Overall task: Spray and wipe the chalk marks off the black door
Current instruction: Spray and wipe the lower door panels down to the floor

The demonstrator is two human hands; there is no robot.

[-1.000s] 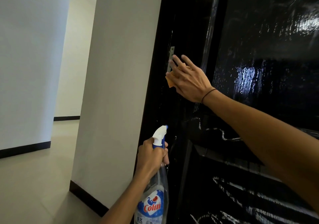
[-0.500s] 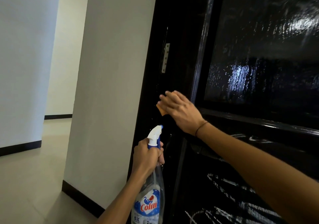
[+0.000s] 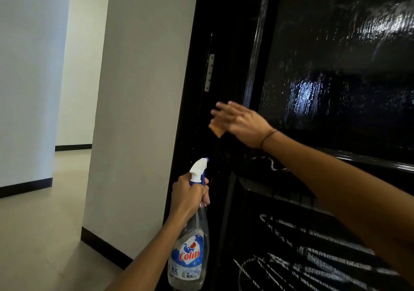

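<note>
The glossy black door (image 3: pixel 324 71) fills the right half of the view, its upper panel wet and shining. White chalk marks (image 3: pixel 313 266) cover the lower panel, and a small squiggle (image 3: pixel 276 166) sits on the middle rail. My right hand (image 3: pixel 239 121) presses an orange cloth (image 3: pixel 216 129) flat against the door's left stile, fingers straight and blurred with motion. My left hand (image 3: pixel 190 197) grips the neck of a clear Colin spray bottle (image 3: pixel 189 255) with a white and blue nozzle, held upright below the right hand, close to the door's edge.
A metal hinge plate (image 3: pixel 210 72) sits on the door frame above the right hand. A white wall pillar (image 3: pixel 139 111) with a black skirting stands left of the door. Beige floor (image 3: pixel 38 234) stretches into a hallway on the left.
My right hand with the cloth slid down the stile from beside the hinge plate, then moved back up a little. The left hand and bottle stayed about where they were.
</note>
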